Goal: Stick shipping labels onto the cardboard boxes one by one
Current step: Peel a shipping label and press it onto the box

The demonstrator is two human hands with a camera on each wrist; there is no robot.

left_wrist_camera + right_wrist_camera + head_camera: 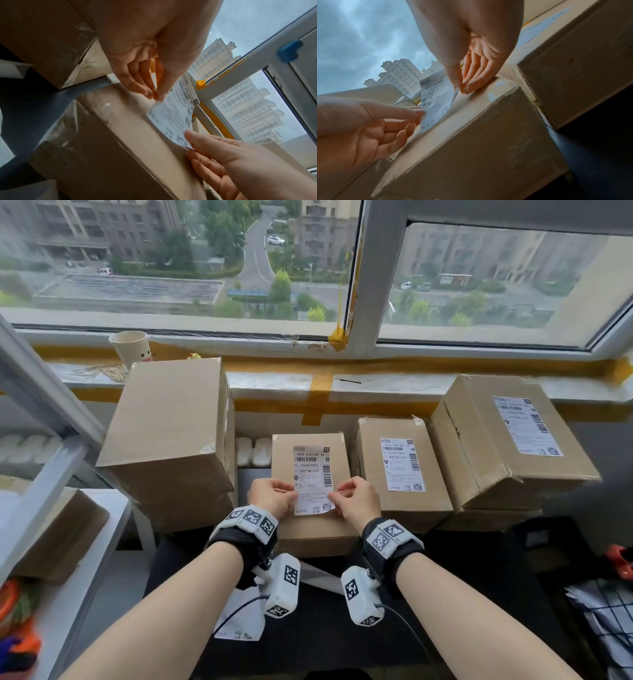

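1. Under the window sill [274, 385], cardboard boxes sit in a row on a dark surface; the 2 boxes to your right [400, 463] [507, 440] already carry labels, while the big box on your left [171, 436] shows none on its top face.
2. You are working on the small middle box [308, 529]. Its shipping label [313, 479] lies over the top face, far end down, near end lifted off the cardboard.
3. Your left hand [270, 496] pinches the label's left edge between thumb and fingers; your right hand [356, 499] pinches the right edge the same way.
4. Keep the label taut between both pinches so it cannot fold onto itself.
5. Check that its long edges run parallel to the box sides before lowering more.
6. Lower it gradually from the far end toward you, which should push air out.
7. Let go only once the near corners [187, 145] touch, then rub flat fingers over barcode and edges.
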